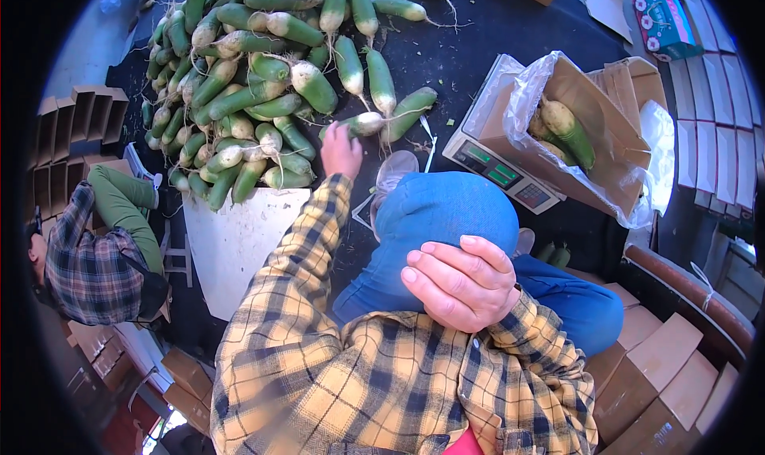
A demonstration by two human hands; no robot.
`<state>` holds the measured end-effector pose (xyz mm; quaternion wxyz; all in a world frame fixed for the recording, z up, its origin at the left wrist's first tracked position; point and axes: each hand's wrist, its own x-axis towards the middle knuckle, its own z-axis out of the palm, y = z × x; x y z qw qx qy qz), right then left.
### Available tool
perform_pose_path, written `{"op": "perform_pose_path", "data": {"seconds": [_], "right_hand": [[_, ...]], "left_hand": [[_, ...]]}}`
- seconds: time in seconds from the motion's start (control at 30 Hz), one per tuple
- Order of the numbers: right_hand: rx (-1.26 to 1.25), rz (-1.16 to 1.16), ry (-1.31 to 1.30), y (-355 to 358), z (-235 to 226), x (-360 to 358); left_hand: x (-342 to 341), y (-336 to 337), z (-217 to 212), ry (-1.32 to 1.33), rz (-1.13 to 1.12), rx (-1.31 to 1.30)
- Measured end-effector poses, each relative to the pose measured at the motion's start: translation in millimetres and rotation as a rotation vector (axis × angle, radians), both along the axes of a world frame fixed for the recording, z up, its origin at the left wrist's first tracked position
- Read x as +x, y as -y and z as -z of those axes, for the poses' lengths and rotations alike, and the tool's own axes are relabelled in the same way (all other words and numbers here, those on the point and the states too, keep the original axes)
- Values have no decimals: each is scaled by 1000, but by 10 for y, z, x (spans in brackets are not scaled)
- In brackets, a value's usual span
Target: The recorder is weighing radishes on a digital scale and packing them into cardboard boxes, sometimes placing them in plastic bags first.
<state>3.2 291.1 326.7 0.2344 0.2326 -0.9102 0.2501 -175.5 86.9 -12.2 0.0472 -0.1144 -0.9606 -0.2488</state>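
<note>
A big pile of green-and-white radishes lies on a black sheet ahead of me. My left hand stretches out in a yellow plaid sleeve to the pile's near edge, its fingertips at a white-ended radish. Seen from the back, the fingers hide whether they grip anything. My right hand rests palm-down on my raised knee in blue jeans and holds nothing.
At right, a cardboard box lined with a clear plastic bag holds a few radishes and sits on a scale. Another person in a plaid shirt crouches at left. Cardboard boxes stand lower right, and a white board lies by the pile.
</note>
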Motion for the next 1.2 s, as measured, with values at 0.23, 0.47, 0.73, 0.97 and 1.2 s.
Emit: {"op": "perform_pose_path", "data": {"seconds": [0.23, 0.47, 0.73, 0.97, 1.2], "right_hand": [[7, 7, -5, -11, 53, 5], [-8, -3, -21, 40, 15, 18], [23, 5, 4, 57, 11, 16], [8, 30, -18, 31, 42, 43], [-18, 59, -44, -48, 81, 87]], "left_hand": [[-195, 1230, 46, 192, -436, -447], [-164, 1511, 488, 478, -300, -271], [590, -230, -224, 562, 29, -175], [702, -292, -216, 200, 309, -198], [75, 331, -955, 600, 22, 895]]}}
